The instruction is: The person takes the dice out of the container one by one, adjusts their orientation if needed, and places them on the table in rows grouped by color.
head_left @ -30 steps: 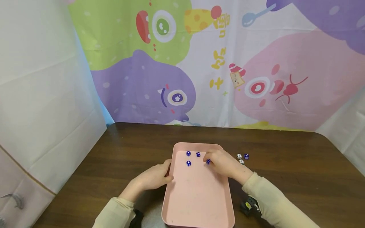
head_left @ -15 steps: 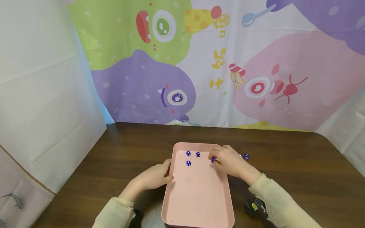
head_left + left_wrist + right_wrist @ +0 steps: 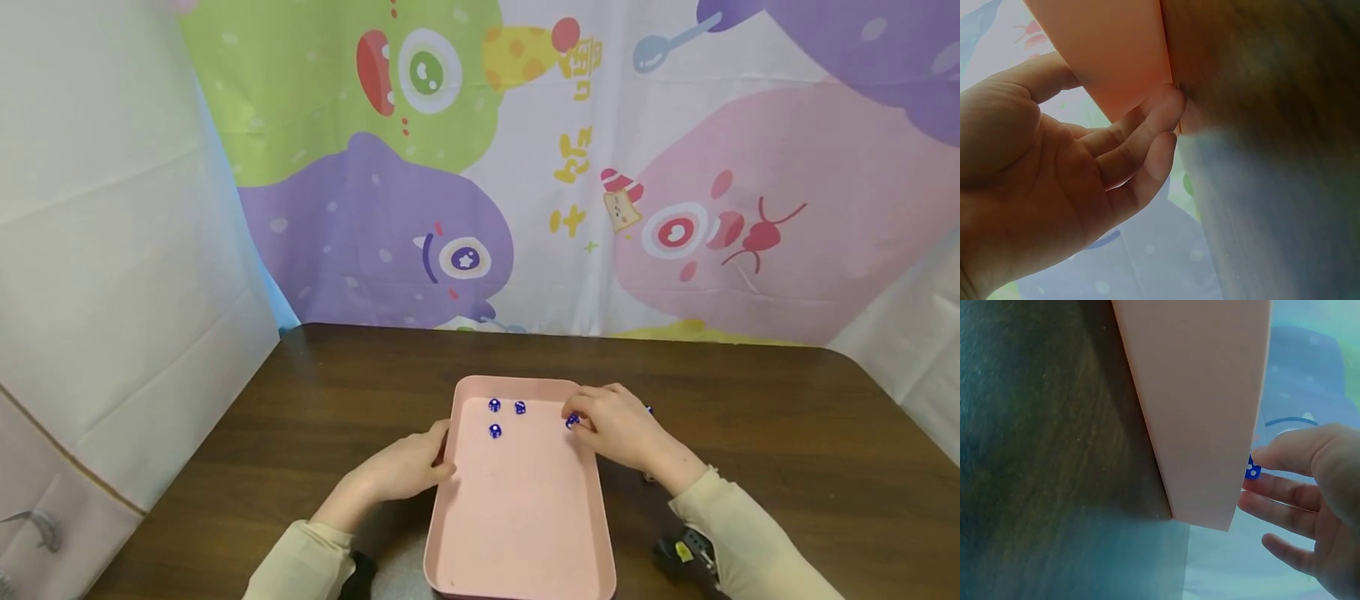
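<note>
A pink rectangular tray lies on the dark wooden table. My left hand grips its left side, thumb at the rim and fingers along the outer wall. Inside the tray's far right corner, my right hand pinches a blue die with white pips. The right wrist view shows this blue die between thumb and fingertips, just past the tray's rim. Toward the tray's far left lie three more blue dice: one at the back, another beside it, and a third nearer.
Just beyond my right hand, part of a blue die shows on the table; my hand covers the spot beside it. A black device shows by my right sleeve. Behind the table hangs a cartoon-printed curtain.
My right hand has moved right with the pinched blue die, toward the tray's right wall. It now covers the white dice seen earlier on the table. My left hand stays in place.
</note>
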A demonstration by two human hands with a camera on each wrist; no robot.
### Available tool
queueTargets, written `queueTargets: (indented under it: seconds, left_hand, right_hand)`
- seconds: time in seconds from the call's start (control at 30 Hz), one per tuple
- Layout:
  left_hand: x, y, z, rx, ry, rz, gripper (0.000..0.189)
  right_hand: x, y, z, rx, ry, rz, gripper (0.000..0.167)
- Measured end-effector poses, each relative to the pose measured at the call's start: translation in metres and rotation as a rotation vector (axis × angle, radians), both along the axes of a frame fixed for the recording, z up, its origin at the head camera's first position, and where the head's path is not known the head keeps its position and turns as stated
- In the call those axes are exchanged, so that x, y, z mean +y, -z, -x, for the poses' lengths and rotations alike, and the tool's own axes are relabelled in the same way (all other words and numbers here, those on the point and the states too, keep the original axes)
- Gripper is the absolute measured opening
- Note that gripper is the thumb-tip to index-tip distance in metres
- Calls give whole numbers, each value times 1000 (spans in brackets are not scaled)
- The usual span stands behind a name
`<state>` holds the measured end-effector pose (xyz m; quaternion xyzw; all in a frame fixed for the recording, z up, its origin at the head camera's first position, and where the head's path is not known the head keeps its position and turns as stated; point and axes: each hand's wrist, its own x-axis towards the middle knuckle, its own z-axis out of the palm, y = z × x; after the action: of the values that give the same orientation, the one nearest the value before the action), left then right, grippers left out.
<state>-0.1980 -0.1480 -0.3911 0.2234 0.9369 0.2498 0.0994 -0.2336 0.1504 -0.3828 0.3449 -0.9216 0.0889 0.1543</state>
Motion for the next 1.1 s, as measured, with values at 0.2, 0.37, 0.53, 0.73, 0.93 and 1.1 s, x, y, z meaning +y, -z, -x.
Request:
queueTargets:
  seconds: [0.2,0.37,0.53,0.73,0.93,1.1]
  left_hand:
    - [-1,0,1,3,3,7,60]
    - [-1,0,1,-1,-1,-2,60]
    - [-1,0,0,0,1,1,60]
    - [-1,0,-1,2,-1,3,59]
    - [0,-2,-1,-1,-4,7,59]
    - [2,-2,-2,5,-8,6,58]
  right_hand:
    - [4,-2,0,22,13,23,11]
    - [14,-1,1,51,27,53,11]
    - [25,1,0,68,39,92,11]
    - [33,7,0,66,68,146,10]
    - [44,8,3,33,110,148,11]
    - [58,5,5,-39,194,133,11]
